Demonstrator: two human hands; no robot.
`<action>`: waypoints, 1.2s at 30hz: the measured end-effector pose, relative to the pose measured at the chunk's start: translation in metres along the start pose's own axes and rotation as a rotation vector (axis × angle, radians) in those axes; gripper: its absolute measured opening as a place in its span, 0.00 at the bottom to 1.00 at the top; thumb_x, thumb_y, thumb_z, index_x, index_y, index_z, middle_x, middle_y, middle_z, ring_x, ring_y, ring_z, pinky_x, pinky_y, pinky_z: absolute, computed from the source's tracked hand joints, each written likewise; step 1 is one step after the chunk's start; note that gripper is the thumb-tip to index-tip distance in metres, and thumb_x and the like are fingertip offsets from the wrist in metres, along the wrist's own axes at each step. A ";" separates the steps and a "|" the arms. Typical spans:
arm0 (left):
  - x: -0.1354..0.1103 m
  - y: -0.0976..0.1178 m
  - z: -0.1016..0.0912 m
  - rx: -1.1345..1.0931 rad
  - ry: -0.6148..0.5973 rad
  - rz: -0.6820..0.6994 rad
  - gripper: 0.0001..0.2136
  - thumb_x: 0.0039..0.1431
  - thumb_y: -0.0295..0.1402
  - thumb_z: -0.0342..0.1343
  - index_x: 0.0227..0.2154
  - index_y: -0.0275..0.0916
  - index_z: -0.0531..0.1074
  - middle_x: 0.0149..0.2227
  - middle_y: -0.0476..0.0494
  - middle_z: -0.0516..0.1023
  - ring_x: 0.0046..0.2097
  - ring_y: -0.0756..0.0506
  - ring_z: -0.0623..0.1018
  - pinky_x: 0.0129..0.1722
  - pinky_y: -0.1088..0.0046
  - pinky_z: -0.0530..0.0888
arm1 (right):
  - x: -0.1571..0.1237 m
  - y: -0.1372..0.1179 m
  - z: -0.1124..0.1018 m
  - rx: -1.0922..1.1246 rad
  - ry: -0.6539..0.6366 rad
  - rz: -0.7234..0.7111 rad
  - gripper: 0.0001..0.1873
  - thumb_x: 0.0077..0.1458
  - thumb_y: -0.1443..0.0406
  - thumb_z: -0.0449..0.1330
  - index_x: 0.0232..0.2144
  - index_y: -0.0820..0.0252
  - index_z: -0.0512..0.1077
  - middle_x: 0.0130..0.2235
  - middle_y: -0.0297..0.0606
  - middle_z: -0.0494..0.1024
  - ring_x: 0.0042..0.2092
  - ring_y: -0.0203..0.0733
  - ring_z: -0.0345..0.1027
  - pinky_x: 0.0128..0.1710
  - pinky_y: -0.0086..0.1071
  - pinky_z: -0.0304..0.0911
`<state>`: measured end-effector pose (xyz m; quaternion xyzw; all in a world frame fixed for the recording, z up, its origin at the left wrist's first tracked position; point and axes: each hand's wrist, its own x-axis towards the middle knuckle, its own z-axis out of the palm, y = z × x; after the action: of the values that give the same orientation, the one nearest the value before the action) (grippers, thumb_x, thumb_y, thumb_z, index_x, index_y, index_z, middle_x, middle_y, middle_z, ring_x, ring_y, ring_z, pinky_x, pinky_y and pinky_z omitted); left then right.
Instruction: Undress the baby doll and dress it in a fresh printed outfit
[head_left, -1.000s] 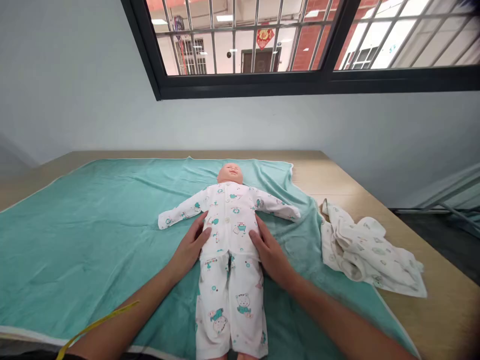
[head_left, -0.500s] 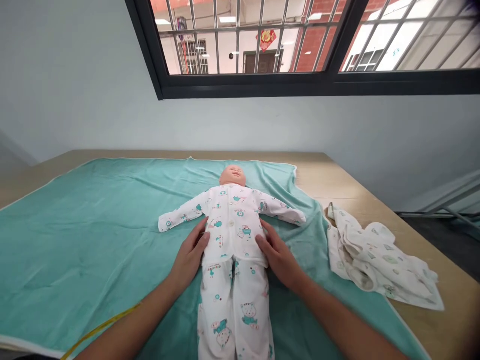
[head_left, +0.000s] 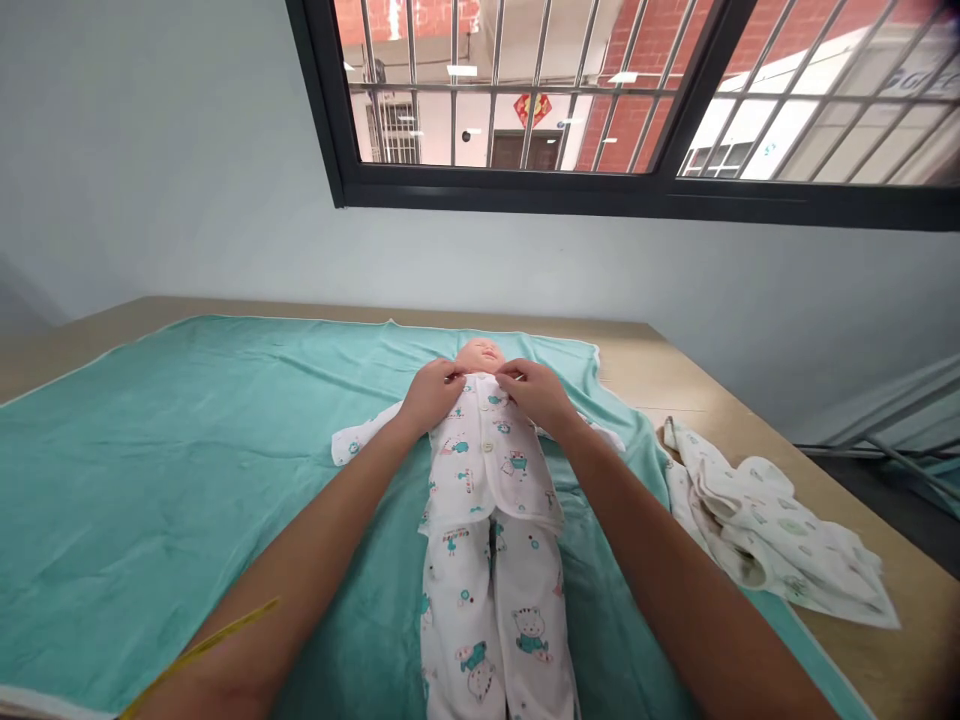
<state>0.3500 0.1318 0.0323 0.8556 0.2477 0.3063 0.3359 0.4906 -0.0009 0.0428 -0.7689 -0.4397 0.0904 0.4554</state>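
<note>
A baby doll (head_left: 481, 352) lies on its back, head toward the wall, dressed in a white printed shirt (head_left: 486, 460) and matching trousers (head_left: 495, 610). My left hand (head_left: 437, 392) is closed at the shirt's neckline on the left, thumb and fingers pinching the cloth. On the other side of the collar, my right hand (head_left: 536, 392) pinches the shirt in the same way. My hands and forearms cover the doll's shoulders and parts of its sleeves. The shirt front is buttoned in the middle.
A teal blanket (head_left: 187, 450) is spread under the doll on a wooden table (head_left: 630, 355). At right lies a crumpled white printed cloth (head_left: 780, 530). A yellow strip (head_left: 199, 650) crosses by my left forearm. Behind stand a wall and a barred window (head_left: 510, 192).
Both hands have moved up from the sides of the doll's waist to its collar, and their fingers have closed on the cloth. The camera view has shifted slightly.
</note>
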 end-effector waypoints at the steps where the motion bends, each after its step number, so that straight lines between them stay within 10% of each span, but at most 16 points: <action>1: 0.006 -0.002 0.003 0.020 -0.011 0.003 0.12 0.58 0.30 0.52 0.39 0.40 0.80 0.42 0.44 0.79 0.45 0.44 0.77 0.49 0.67 0.71 | 0.009 -0.002 0.004 0.002 -0.021 -0.006 0.09 0.52 0.62 0.57 0.31 0.56 0.77 0.32 0.33 0.79 0.33 0.39 0.68 0.33 0.31 0.60; 12: 0.012 -0.003 0.002 0.047 -0.067 0.075 0.08 0.58 0.35 0.55 0.34 0.43 0.80 0.39 0.47 0.78 0.44 0.45 0.76 0.46 0.69 0.70 | 0.020 0.005 0.012 0.018 -0.079 -0.061 0.10 0.53 0.60 0.59 0.32 0.53 0.80 0.38 0.32 0.81 0.38 0.40 0.70 0.39 0.33 0.61; 20: 0.004 0.016 -0.005 -0.124 -0.186 -0.188 0.13 0.52 0.44 0.60 0.26 0.39 0.75 0.29 0.47 0.76 0.29 0.48 0.72 0.26 0.73 0.64 | 0.023 0.008 0.011 0.011 -0.178 -0.182 0.12 0.56 0.62 0.58 0.38 0.48 0.81 0.42 0.34 0.79 0.38 0.41 0.67 0.43 0.36 0.62; 36: 0.000 0.019 0.010 -0.401 -0.026 -0.342 0.07 0.49 0.37 0.61 0.25 0.38 0.73 0.25 0.49 0.73 0.26 0.51 0.67 0.24 0.75 0.62 | 0.022 0.014 0.015 0.071 -0.075 -0.322 0.12 0.60 0.63 0.55 0.35 0.54 0.80 0.41 0.36 0.75 0.45 0.42 0.69 0.49 0.36 0.60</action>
<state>0.3609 0.1152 0.0404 0.7214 0.3187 0.2768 0.5490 0.5043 0.0225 0.0287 -0.6679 -0.5704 0.0606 0.4742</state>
